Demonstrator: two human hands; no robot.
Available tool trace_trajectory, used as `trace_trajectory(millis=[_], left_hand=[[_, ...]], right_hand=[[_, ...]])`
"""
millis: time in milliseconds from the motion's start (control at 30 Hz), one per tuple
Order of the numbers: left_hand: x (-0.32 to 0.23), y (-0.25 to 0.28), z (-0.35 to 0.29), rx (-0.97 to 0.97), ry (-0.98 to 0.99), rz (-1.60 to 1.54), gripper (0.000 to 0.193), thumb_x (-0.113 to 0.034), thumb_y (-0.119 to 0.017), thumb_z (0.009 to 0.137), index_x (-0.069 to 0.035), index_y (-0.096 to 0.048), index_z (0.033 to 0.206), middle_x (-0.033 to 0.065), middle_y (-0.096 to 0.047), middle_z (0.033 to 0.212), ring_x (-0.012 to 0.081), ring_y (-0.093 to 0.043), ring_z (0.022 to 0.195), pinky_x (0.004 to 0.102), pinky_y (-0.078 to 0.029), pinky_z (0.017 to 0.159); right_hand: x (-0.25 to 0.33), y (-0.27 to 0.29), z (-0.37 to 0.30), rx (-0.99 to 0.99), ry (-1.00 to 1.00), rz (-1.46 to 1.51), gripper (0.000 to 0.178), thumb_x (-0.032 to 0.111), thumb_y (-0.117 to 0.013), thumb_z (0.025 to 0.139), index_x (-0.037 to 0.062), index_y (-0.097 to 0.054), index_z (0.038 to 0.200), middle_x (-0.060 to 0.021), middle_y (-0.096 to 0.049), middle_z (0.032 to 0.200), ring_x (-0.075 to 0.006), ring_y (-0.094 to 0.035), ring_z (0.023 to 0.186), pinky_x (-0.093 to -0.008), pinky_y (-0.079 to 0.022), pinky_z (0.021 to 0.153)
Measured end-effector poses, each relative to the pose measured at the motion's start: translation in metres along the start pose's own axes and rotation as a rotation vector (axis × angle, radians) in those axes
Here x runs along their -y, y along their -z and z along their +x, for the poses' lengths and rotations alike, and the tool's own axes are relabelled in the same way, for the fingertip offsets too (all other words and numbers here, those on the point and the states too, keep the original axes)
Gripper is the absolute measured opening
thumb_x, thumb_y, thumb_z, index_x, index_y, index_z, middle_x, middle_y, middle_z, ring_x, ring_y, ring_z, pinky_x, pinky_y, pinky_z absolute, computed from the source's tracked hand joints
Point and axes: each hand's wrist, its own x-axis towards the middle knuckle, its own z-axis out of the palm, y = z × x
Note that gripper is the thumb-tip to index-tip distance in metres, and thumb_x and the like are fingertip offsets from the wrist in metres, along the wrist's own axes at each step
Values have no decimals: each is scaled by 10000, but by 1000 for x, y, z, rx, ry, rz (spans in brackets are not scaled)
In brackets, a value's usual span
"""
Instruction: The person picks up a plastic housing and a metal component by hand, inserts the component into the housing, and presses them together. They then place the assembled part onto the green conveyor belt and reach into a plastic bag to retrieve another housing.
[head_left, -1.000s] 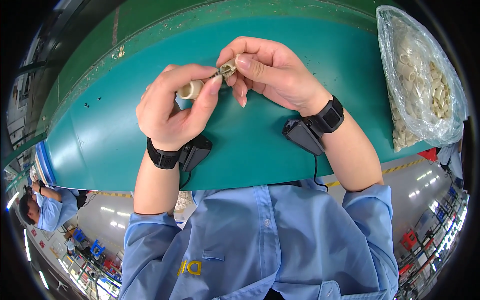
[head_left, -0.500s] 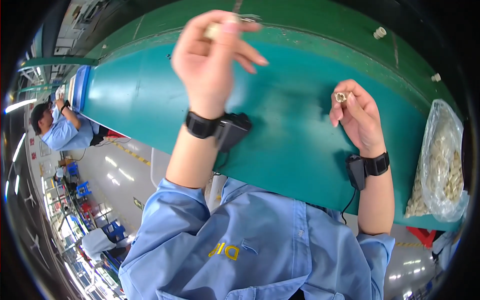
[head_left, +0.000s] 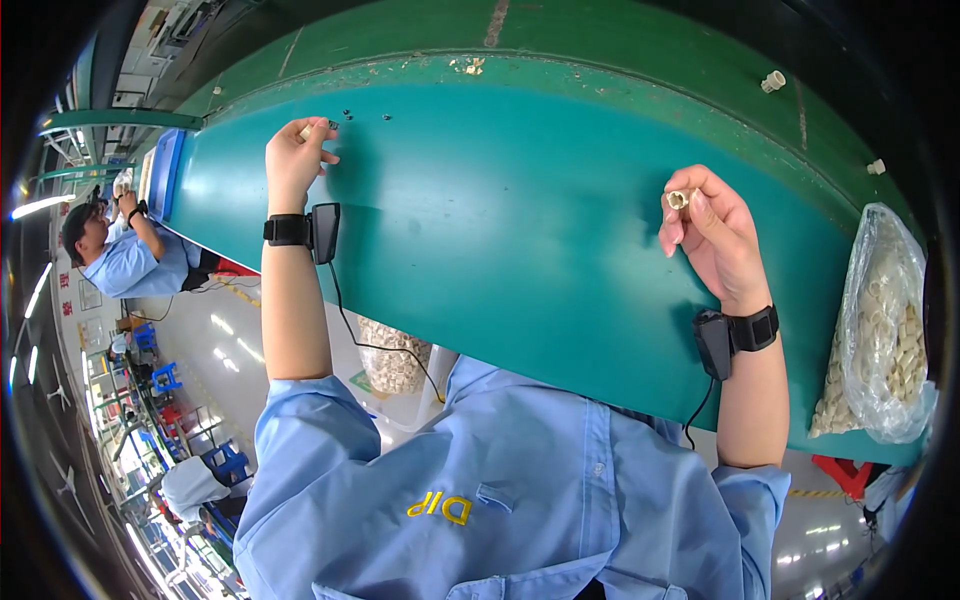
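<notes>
My right hand (head_left: 715, 230) is closed on a cream plastic socket (head_left: 677, 200), its round hollow end facing up. Over the far left of the table, my left hand (head_left: 295, 160) pinches another small cream piece (head_left: 306, 131). Something dark and thin (head_left: 333, 125) sticks out past those fingertips, too small to make out. Beside the left hand, a few tiny dark bits (head_left: 347, 114) lie on the green mat (head_left: 450, 230). Both wrists wear black straps with a dark box on a cable.
A clear plastic bag of cream pieces (head_left: 885, 330) stands at the right table end. Two loose cream pieces (head_left: 773, 81) rest on the far green ledge. Below the table edge is a bin of similar pieces (head_left: 390, 360). A co-worker (head_left: 130, 245) sits at far left near a blue tray (head_left: 170, 175).
My left hand has swung from the far middle of the table to the left, still pinching its piece. My right hand has stayed nearly in place with its socket.
</notes>
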Motion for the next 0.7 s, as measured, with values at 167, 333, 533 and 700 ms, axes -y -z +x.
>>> trace_trajectory(millis=[167, 333, 533, 700], left_hand=[[1, 3, 4, 71, 94, 126, 278, -239, -629, 934, 15, -659, 1043, 54, -720, 862, 103, -647, 563, 213, -439, 465], [-6, -1, 11, 104, 94, 148, 287, -245, -626, 934, 17, -660, 1046, 46, -720, 857, 97, -643, 563, 226, -440, 463], [-26, -6, -9, 29, -105, 231, 257, -247, -590, 968, -23, -655, 1078, 31, -684, 847, 88, -620, 588, 205, -419, 483], [-110, -74, -102, 304, -481, 119, 135, -119, -548, 966, -65, -651, 1034, 79, -642, 835, 164, -629, 651, 295, -487, 587]], right_hand=[[-5, -6, -6, -3, -14, 26, 218, 216, -532, 1006, 17, -562, 1092, -51, -571, 881, -106, -550, 691, -273, -492, 619], [-1, -4, -9, -1, -16, 14, 223, 225, -531, 1008, 19, -564, 1086, -52, -573, 879, -108, -549, 686, -274, -495, 620], [3, 1, -7, 10, -24, -19, 240, 249, -538, 1008, 21, -569, 1073, -45, -575, 868, -108, -551, 684, -272, -497, 611], [6, 16, -18, 7, -20, -27, 252, 267, -542, 1007, 23, -571, 1064, -40, -578, 859, -108, -558, 673, -270, -498, 595]])
